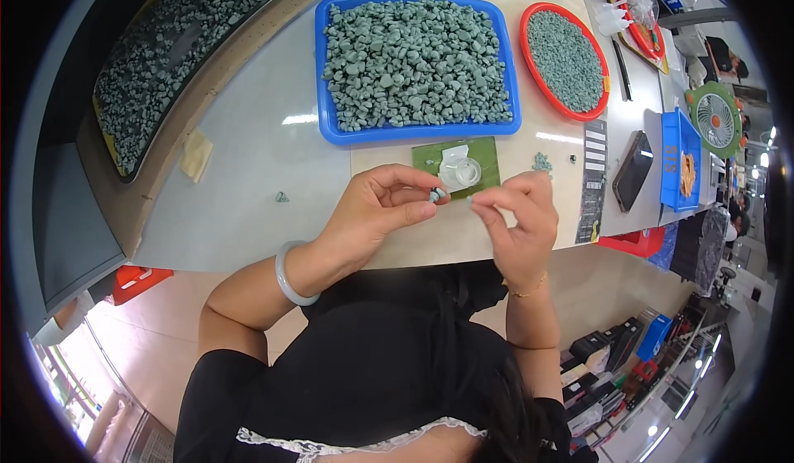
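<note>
The left grip [357,219] pinches a small dark and green piece [436,195] between thumb and fingertips. The right grip [528,219] pinches a tiny green bit [470,199] at its tips, near the clear cup [466,172].

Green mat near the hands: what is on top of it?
On the green mat are a clear round container, a whitish patch and a tiny pale piece. The left hand covers the mat's lower-left part, so anything there cannot be seen.
</note>
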Demonstrator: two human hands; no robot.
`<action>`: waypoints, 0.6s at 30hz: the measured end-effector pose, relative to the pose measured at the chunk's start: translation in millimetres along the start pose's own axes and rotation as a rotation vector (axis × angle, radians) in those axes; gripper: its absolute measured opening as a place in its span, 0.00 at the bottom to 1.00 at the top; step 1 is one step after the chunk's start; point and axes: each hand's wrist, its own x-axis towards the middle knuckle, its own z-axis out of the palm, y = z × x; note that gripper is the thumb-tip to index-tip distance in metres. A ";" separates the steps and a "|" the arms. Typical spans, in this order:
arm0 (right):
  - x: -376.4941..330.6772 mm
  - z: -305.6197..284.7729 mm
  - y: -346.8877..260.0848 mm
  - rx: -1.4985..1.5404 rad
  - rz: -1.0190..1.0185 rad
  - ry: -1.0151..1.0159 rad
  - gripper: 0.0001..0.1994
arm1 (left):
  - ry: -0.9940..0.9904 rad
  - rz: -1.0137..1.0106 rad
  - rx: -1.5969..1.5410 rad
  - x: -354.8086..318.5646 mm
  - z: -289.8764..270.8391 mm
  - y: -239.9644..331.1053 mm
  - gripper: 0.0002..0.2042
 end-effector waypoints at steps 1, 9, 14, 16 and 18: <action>-0.3 2.3 -4.8 0.056 -0.023 0.007 0.09 | -0.015 0.005 -0.001 0.1 -0.7 -0.9 0.10; -4.6 20.4 -8.0 0.063 -0.158 0.107 0.08 | -0.036 -0.011 0.011 0.5 -1.1 -1.4 0.10; -5.2 26.5 -6.4 0.017 -0.209 0.127 0.12 | -0.028 -0.039 0.022 0.2 -1.6 1.3 0.10; -6.0 28.1 -5.3 0.010 -0.230 0.126 0.13 | -0.013 -0.046 0.029 0.1 -1.7 1.6 0.10; -5.6 27.6 -4.5 0.003 -0.252 0.125 0.14 | 0.002 -0.054 0.034 -0.3 -1.6 2.6 0.09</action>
